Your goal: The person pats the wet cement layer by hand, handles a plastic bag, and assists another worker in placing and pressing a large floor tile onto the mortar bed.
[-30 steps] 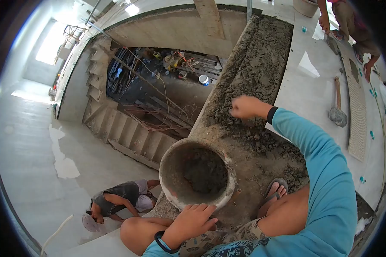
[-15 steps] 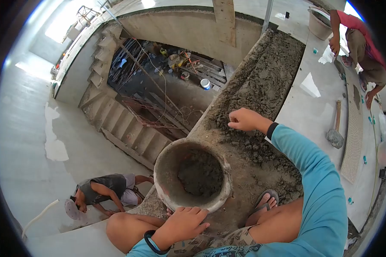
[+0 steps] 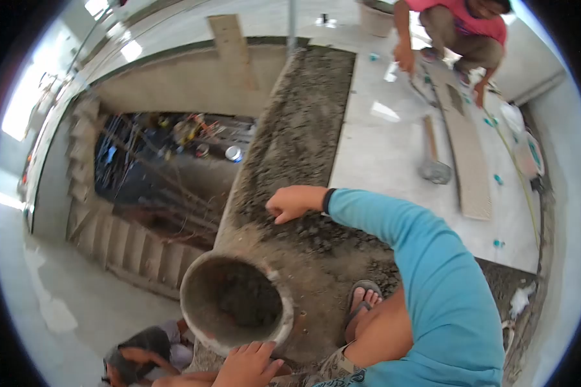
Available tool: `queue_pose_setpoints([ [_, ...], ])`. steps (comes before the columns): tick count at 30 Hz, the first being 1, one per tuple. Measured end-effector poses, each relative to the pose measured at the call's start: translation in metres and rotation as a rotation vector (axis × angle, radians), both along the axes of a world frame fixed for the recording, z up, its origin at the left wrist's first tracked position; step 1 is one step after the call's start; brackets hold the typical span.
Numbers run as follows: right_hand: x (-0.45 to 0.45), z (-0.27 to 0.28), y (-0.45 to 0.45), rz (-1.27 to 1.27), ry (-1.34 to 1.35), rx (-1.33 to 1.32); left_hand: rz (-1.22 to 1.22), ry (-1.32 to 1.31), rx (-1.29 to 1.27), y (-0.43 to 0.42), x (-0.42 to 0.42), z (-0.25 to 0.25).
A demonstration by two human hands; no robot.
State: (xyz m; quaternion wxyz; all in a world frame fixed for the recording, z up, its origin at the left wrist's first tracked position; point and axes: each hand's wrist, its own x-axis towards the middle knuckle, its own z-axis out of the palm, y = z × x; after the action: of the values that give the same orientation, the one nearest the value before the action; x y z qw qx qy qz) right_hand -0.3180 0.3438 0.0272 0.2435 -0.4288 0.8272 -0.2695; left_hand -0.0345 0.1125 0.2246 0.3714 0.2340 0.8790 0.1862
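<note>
My right hand [image 3: 295, 203] is closed with its fingers curled down, low over the near end of a strip of wet grey mortar [image 3: 310, 109]. Whether anything is inside those fingers is hidden. My left hand [image 3: 248, 364] lies with fingers stretched out at the near rim of a bucket [image 3: 197, 309]; whether it presses on the rim I cannot tell. Dark mortar [image 3: 248, 300] sits in the bottom of this bucket. Loose crumbs of mortar are scattered between my right hand and my sandalled foot [image 3: 363, 300].
A stairwell opening [image 3: 174, 161] drops away left of the mortar strip. Pale tiles [image 3: 381, 148] lie on the right, carrying a mallet [image 3: 434, 161] and a mortar-smeared plank [image 3: 465, 155]. One person [image 3: 458, 32] squats beyond; another [image 3: 142, 351] bends at lower left.
My view has turned to the right, so the bucket and stairwell sit further left. My right hand stays curled low over the mortar; my left stays by the bucket.
</note>
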Motion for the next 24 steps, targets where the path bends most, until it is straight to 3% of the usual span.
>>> queue_pose_setpoints([
  [8,0.005,0.019,0.015,0.039,-0.076,0.184,0.101,-0.117,0.010,0.004,0.002,-0.012],
  [24,0.003,-0.004,0.018,0.016,-0.063,0.128,0.078,-0.129,-0.070,0.014,-0.006,-0.015],
])
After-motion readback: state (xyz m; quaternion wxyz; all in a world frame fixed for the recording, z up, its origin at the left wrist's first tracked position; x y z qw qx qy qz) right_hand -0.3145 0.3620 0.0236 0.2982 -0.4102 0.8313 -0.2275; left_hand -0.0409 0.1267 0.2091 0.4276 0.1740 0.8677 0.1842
